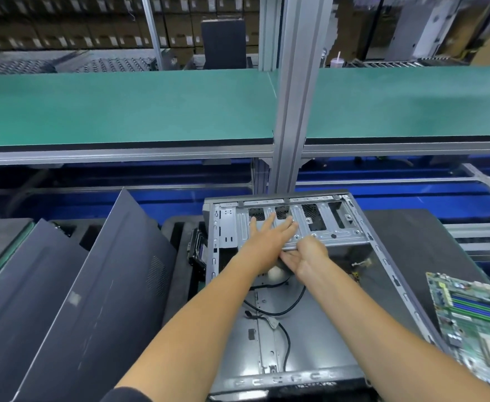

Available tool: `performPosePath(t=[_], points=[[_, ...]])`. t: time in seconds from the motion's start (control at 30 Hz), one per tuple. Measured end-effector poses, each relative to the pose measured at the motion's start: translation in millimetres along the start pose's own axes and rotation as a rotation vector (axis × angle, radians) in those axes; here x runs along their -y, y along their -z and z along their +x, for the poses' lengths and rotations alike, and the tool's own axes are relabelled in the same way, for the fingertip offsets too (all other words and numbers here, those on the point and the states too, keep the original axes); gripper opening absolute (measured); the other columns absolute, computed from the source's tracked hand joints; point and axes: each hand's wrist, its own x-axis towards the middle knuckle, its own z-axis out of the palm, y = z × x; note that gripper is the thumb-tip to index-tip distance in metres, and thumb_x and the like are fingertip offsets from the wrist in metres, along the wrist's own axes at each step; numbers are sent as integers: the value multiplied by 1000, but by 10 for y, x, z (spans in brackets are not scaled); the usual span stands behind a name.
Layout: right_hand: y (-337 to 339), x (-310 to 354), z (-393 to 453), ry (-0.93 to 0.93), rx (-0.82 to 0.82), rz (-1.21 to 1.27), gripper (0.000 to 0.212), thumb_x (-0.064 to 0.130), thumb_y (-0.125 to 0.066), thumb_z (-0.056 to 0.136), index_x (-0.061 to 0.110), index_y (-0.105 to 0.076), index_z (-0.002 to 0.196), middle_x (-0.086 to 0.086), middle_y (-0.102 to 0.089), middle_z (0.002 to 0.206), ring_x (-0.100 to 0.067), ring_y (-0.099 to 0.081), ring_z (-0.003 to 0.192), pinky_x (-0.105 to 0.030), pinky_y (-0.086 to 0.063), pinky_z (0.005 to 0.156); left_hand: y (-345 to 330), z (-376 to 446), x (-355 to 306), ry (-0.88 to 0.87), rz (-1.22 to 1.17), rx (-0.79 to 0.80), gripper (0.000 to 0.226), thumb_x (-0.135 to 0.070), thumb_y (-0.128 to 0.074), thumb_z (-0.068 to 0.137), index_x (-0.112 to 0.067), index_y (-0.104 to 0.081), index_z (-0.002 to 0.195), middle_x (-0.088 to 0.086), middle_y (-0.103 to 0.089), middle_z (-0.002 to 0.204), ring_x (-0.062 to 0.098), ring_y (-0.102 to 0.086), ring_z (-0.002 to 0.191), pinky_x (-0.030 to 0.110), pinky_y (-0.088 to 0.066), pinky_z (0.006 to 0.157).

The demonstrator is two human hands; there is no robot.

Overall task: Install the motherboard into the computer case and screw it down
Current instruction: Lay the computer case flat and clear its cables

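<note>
Your head camera looks forward and down, close over the open computer case [290,314], green shelf [122,108] straight ahead; it's the only view.

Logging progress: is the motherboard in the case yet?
Out. The motherboard lies outside the case, to its right; only cables show on the case floor.

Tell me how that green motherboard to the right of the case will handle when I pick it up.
The motherboard is a thin flat board, so probably light and fairly stiff. Its exposed slots and socket suggest it is fragile; grip it by the edges. It looks tilted where it rests, so it may slide.
</note>
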Motion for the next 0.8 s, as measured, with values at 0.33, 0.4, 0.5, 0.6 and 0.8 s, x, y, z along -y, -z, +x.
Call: performPosePath(t=[0.33, 0.4, 0.5, 0.6, 0.8], points=[[-181, -113, 52, 8, 25, 90, 41, -10, -32, 95, -3, -41, 135, -28, -57, 124, -37, -64, 78, -49, -55, 79, -125, 56, 338, -28, 10, -65, 91, 21, -44, 81, -27, -11, 151, -8, -2, 160, 28, 2, 147, 62, 3, 111], [-170, -101, 39, 4, 38, 67, 42, -9, -32, 96, -3, -39, 137, -29, -56, 125, -38, -64, 84, -48, -55, 81, -142, 70, 344, -32, 6, -73, 91, 21, -44, 80, -27, -12, 150, -8, -3, 160, 28, 1, 146, 62, 3, 111], [-95, -92, -33, -17, 100, -101, 38, 2, -34, 102, -3, -38, 139, -35, -58, 119, -40, -65, 95, -38, -55, 75, -146, 77, 352, -25, -11, -71, 92, 19, -47, 80, -28, -12, 150, -7, -3, 160, 27, 2, 147, 60, 3, 112], [59, -21, -101, -64, 239, -342, 34, 13, -41, 102, -8, -45, 129, -32, -61, 113, -35, -66, 89, -30, -57, 62, -153, 63, 344, -9, -8, -70, 96, 11, -58, 78, -29, -10, 151, -6, -1, 160, 25, 1, 147, 57, 2, 113], [344, -1, -133, 376, 323, -1368, 14, 18, -55, 92, 7, -60, 85, -12, -69, 84, -25, -67, 74, -32, -55, 68, -207, -74, 83, 38, 30, -103, 82, -10, -58, 85, -18, -10, 151, 5, -5, 160, 29, -2, 147, 51, -7, 117]])
